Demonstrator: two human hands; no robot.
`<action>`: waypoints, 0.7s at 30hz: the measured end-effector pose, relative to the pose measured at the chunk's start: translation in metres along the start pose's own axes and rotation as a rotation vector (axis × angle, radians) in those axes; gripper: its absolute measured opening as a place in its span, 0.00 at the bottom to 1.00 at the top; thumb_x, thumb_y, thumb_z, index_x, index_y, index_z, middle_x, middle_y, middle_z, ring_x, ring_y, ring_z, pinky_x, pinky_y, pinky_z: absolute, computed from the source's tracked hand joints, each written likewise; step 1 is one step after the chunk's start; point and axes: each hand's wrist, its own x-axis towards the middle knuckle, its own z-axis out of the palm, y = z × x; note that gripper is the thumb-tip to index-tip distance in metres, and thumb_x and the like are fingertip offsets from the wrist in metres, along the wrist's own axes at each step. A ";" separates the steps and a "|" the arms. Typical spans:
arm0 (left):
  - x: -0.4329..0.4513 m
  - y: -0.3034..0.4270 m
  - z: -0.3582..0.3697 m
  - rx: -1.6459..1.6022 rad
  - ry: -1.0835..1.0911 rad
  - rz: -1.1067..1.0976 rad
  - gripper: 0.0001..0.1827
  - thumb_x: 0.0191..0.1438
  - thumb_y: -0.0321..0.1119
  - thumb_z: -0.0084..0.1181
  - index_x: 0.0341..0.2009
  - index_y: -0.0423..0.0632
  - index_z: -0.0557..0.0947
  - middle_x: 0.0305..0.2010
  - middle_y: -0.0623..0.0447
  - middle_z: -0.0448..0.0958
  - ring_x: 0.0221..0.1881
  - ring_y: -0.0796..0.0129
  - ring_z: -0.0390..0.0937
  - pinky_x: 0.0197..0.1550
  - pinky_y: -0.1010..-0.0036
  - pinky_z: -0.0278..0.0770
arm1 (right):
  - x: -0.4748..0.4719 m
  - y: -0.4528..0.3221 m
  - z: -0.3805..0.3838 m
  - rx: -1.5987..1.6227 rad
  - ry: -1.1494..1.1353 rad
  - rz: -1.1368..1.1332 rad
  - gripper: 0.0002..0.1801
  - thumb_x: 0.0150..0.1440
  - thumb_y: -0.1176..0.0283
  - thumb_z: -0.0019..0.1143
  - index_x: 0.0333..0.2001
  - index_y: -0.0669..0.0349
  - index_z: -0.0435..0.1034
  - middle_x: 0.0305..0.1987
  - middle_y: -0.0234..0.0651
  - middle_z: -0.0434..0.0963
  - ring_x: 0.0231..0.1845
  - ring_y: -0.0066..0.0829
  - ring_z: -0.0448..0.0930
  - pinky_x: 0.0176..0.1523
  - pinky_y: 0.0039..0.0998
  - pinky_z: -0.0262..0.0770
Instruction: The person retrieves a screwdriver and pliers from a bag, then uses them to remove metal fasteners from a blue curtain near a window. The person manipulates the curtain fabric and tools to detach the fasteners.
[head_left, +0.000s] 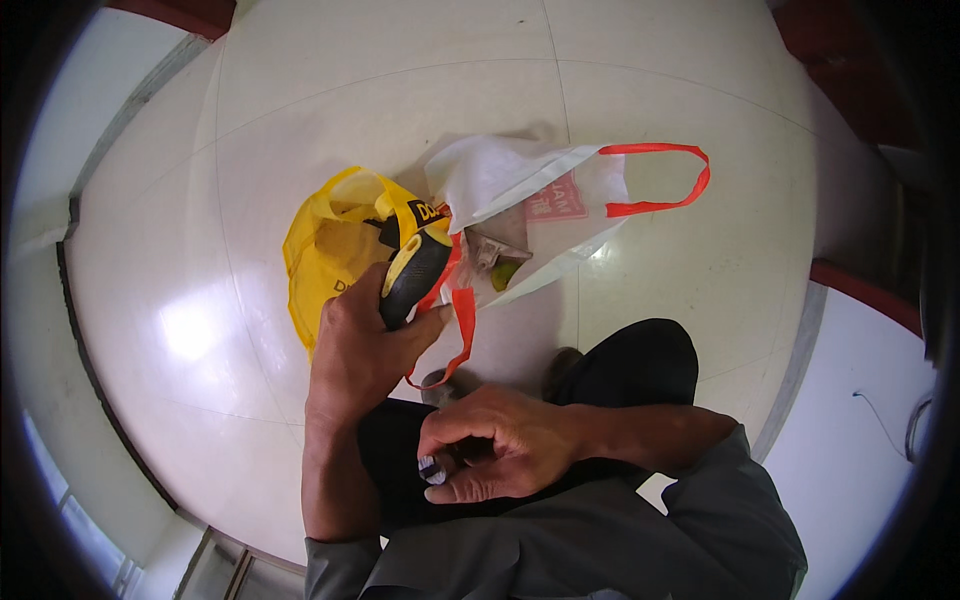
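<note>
My left hand (364, 341) is closed around a black and yellow tool handle (416, 276), held upright over the bags; the tool's other end is hidden by the hand. Near my lap, my right hand (506, 446) pinches a small dark and silvery cylindrical piece (433, 469) between thumb and fingers. A yellow plastic bag (300, 270) stands just beyond my left hand. To its right lies a white bag with red handles (487, 169), its mouth partly spread. Inside it are a grey box-like metal or plastic part (499, 240) and a yellow-green object (505, 274).
Both bags rest on a glossy tiled floor (360, 105). My bent knee (645, 360) and dark shoes are close behind them. White walls with dark skirting run along the left, and dark red frames (862, 296) stand at the right.
</note>
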 end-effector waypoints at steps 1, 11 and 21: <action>0.001 -0.001 0.001 0.008 0.013 -0.003 0.16 0.44 0.34 0.64 0.34 0.37 0.77 0.19 0.48 0.71 0.21 0.68 0.67 0.28 0.70 0.70 | 0.001 -0.001 -0.002 -0.011 0.000 0.015 0.13 0.54 0.69 0.65 0.36 0.64 0.69 0.25 0.33 0.72 0.24 0.26 0.72 0.27 0.26 0.66; 0.015 0.002 0.000 -0.038 0.146 0.057 0.09 0.42 0.25 0.52 0.31 0.36 0.75 0.18 0.43 0.69 0.19 0.59 0.66 0.27 0.67 0.69 | 0.007 0.011 -0.003 -0.100 0.098 0.027 0.13 0.53 0.68 0.66 0.35 0.63 0.70 0.26 0.34 0.73 0.24 0.27 0.72 0.27 0.26 0.67; 0.019 0.002 -0.004 -0.065 0.142 -0.041 0.12 0.43 0.27 0.53 0.35 0.37 0.78 0.20 0.53 0.69 0.23 0.73 0.66 0.27 0.73 0.67 | 0.012 -0.022 -0.088 -0.711 0.492 0.315 0.09 0.49 0.70 0.62 0.29 0.66 0.73 0.19 0.35 0.72 0.20 0.21 0.68 0.27 0.24 0.65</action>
